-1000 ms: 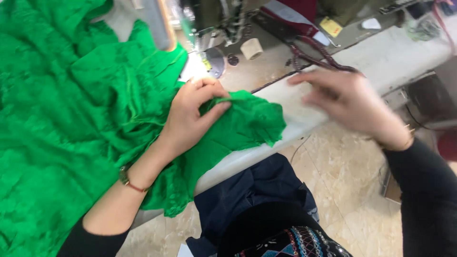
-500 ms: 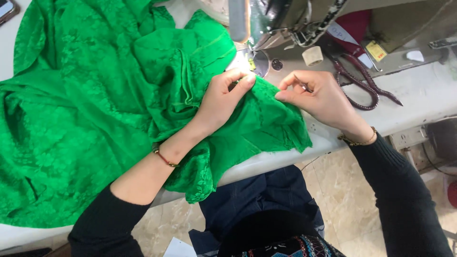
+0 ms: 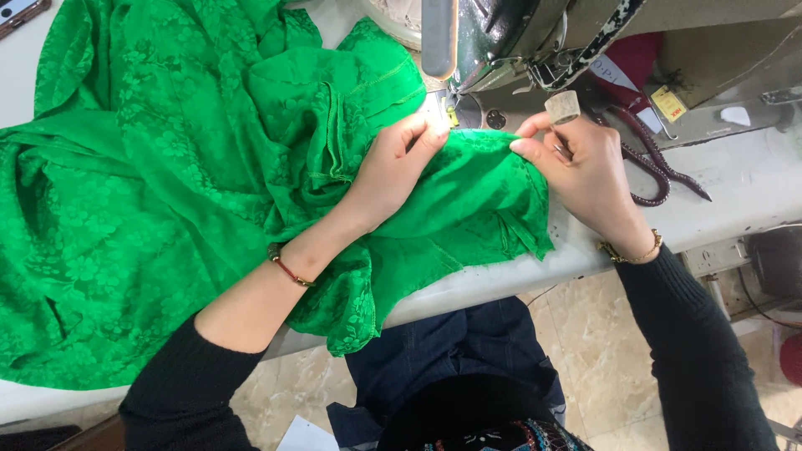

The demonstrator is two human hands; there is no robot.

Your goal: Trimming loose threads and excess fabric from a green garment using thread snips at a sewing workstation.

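Dark scissors (image 3: 660, 179) lie beside a yellow tag (image 3: 669, 103).

bright, even | lamp glare at needle (image 3: 451, 113) | sharp, soft shadows

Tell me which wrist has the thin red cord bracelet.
The left hand's wrist: a thin red cord bracelet crosses it over the green patterned fabric. The right hand's wrist carries a gold chain bracelet.

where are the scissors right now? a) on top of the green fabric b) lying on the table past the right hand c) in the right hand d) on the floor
b: the dark-handled scissors lie on the white table beyond the right hand, which pinches the green fabric near the sewing machine together with the left hand.
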